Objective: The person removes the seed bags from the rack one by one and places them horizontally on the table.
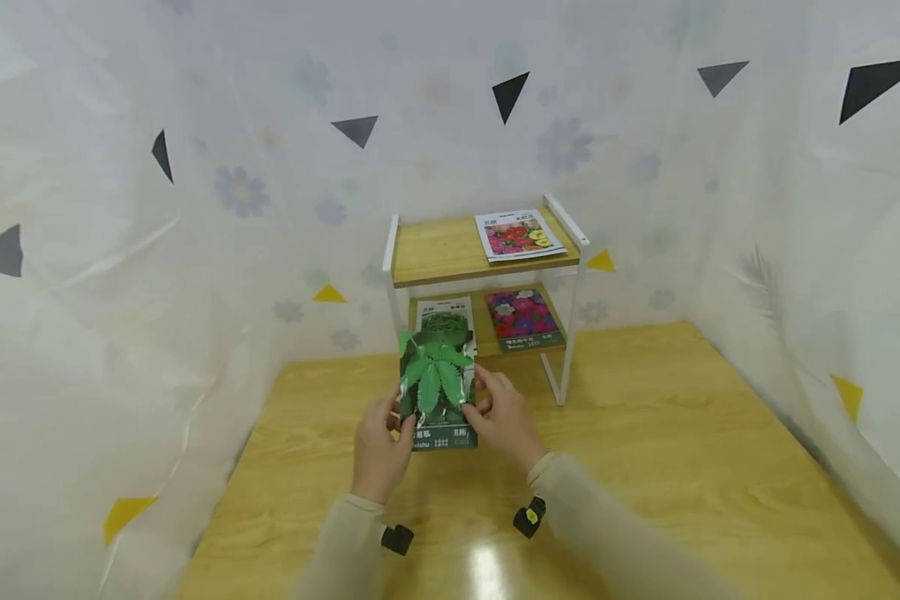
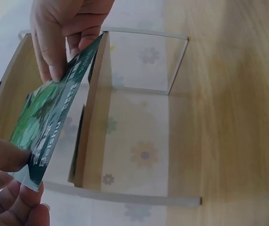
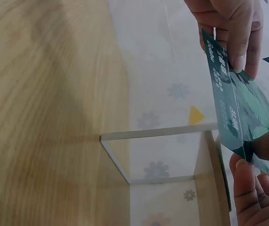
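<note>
Leaf packet: the leaf packet [image 1: 437, 379] is hanging between my hands above the table [image 1: 645, 475], in front of the shelf unit [image 1: 573, 317], its picture facing me and its lettered band nearest me.
Left hand: my left hand [image 1: 381, 446] is gripping the left edge, thumb on the front.
Right hand: my right hand [image 1: 504, 417] is pinching the right edge likewise — probably because a thin, glossy packet would be sagging from one side only.
Lower shelf: a green-plant packet [image 1: 444, 315] is lying at left, partly hidden behind mine; I cannot tell the gap. A pink-and-purple flower packet [image 1: 523, 317] is lying at right, apart from it, presumably so both pictures are showing.
Upper shelf: a red-and-yellow flower packet [image 1: 521, 236] is lying flat towards the right — board at left is showing bare.
</note>
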`<state>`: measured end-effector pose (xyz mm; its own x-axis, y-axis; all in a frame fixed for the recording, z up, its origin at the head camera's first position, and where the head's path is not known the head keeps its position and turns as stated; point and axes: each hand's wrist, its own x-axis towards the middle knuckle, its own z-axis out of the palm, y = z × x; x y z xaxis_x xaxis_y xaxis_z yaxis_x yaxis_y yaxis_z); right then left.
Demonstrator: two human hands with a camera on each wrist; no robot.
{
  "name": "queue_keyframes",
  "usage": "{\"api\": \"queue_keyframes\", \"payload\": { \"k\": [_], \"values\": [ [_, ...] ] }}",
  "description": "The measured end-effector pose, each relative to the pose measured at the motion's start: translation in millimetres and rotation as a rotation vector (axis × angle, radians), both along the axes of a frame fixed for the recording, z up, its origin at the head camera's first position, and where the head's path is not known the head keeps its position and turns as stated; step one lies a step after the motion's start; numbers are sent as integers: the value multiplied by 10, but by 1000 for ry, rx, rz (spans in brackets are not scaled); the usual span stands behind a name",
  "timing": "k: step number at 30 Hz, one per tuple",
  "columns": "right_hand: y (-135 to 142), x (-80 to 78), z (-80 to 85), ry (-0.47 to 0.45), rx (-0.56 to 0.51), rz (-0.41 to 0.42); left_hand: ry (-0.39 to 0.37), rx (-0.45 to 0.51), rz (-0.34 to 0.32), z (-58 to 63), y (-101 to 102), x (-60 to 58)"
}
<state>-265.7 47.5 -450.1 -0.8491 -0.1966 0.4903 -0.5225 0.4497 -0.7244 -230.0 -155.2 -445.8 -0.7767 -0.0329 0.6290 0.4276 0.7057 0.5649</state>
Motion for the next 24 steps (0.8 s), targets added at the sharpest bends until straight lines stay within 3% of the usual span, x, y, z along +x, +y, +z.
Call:
{"api": "queue_keyframes", "payload": {
  "k": [5, 9, 15, 24],
  "values": [
    [-103, 76, -216, -73, 29, 59, -51, -19, 21, -186, -101, 150],
    [-206, 85, -348, -79, 93, 75, -102, -72, 33, -302, -231, 214],
    [-381, 142, -554, -135, 156, 139, -244, -119, 100, -447, -432, 340],
    [-666, 205, -780, -293, 223, 148, -418, -147, 182, -606, -647, 365]
  ]
}}
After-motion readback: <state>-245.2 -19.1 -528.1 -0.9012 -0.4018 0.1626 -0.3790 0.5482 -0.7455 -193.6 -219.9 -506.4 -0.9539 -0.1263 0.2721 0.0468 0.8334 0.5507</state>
